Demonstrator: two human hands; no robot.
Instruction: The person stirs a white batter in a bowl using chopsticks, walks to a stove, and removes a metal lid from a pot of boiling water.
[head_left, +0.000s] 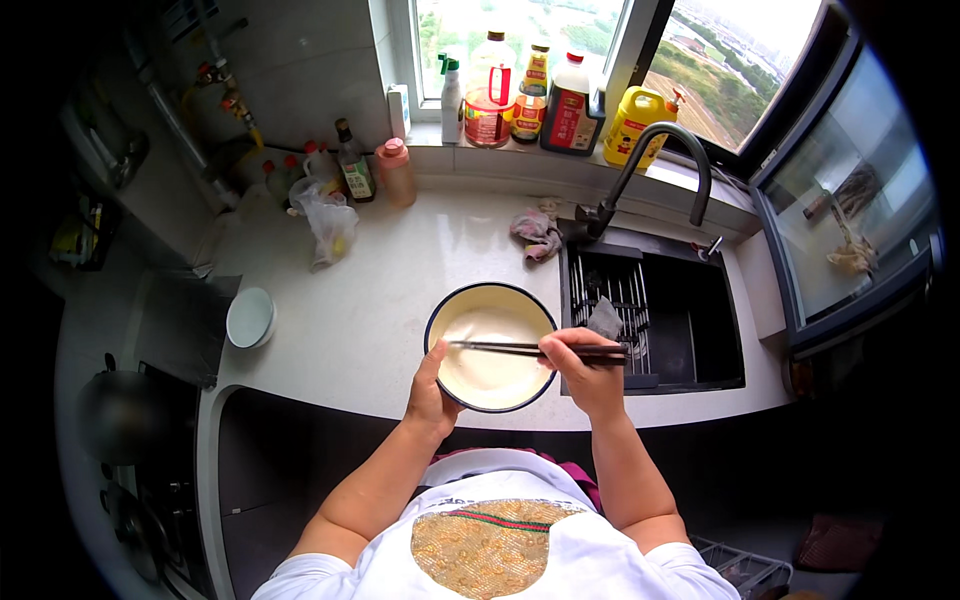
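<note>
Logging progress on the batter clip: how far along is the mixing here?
Done: pale batter already fills the bowl and looks smooth, no dry lumps visible. In hand: left hand grips the bowl's rim, right hand holds dark chopsticks across the batter. Left: nothing poured out; the small white bowl on the counter stands apart.

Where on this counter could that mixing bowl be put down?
Bare white counter lies between the small pale bowl, the clear plastic bag and the dark-rimmed bowl of batter. The windowsill bottles and black sink are crowded.
</note>
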